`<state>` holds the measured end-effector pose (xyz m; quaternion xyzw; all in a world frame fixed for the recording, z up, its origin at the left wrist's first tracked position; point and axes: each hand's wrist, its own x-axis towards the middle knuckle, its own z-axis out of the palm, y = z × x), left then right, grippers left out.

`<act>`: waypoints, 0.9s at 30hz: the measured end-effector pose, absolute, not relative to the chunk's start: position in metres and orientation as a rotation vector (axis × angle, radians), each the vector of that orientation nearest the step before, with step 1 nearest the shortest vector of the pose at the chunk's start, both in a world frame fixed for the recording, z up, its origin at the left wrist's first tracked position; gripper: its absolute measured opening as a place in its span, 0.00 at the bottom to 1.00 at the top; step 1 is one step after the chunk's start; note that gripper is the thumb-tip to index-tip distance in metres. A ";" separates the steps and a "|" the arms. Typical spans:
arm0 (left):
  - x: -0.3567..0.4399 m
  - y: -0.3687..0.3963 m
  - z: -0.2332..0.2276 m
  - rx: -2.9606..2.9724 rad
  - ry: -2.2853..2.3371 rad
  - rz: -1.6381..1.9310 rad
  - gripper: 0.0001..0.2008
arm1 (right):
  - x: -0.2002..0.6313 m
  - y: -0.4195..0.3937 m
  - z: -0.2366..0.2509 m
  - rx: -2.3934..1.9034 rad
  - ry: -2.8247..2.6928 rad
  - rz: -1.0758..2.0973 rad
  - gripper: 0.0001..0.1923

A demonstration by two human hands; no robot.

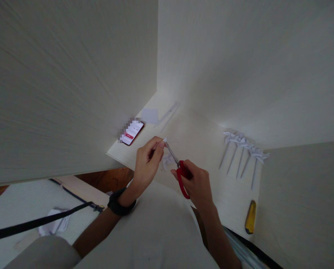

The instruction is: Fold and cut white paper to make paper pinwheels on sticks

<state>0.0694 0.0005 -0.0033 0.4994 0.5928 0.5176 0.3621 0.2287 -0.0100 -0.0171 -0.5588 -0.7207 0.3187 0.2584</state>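
Observation:
My left hand (149, 158) pinches a small white piece of paper (165, 140) between thumb and fingertips. Red-handled scissors (183, 179) are gripped in my right hand (197, 181), their metal blades pointing up and left to the paper's edge. Just below the blades, a folded white paper piece (168, 161) lies on the white surface (195, 130), partly covered by my left hand. Whether the blades touch the paper or are just beside it, I cannot tell.
Several paper pinwheels on sticks (241, 145) lie in a row at the right. A yellow-handled cutter (250, 217) rests near the right wall. At the left are a lit phone (132, 133), a paper square (150, 116) and thin white sticks (168, 113). Pale walls enclose the surface.

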 end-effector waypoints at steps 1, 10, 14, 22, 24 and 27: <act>0.069 0.000 -0.004 1.287 1.526 1.333 0.15 | 0.229 -0.010 -0.017 -1.515 -1.959 0.860 0.20; 0.069 0.001 -0.003 1.333 1.566 1.325 0.13 | 0.231 -0.009 -0.017 -1.524 -1.987 0.819 0.19; 0.068 0.001 -0.003 1.342 1.569 1.319 0.14 | 0.231 -0.009 -0.019 -1.524 -1.999 0.803 0.20; 0.069 0.000 -0.004 1.371 1.580 1.319 0.14 | 0.230 -0.008 -0.022 -1.535 -2.030 0.758 0.22; 0.068 0.000 -0.003 1.381 1.574 1.322 0.13 | 0.231 -0.008 -0.022 -1.526 -2.030 0.746 0.21; 0.068 0.001 -0.003 1.387 1.568 1.315 0.13 | 0.232 -0.008 -0.022 -1.520 -2.033 0.711 0.18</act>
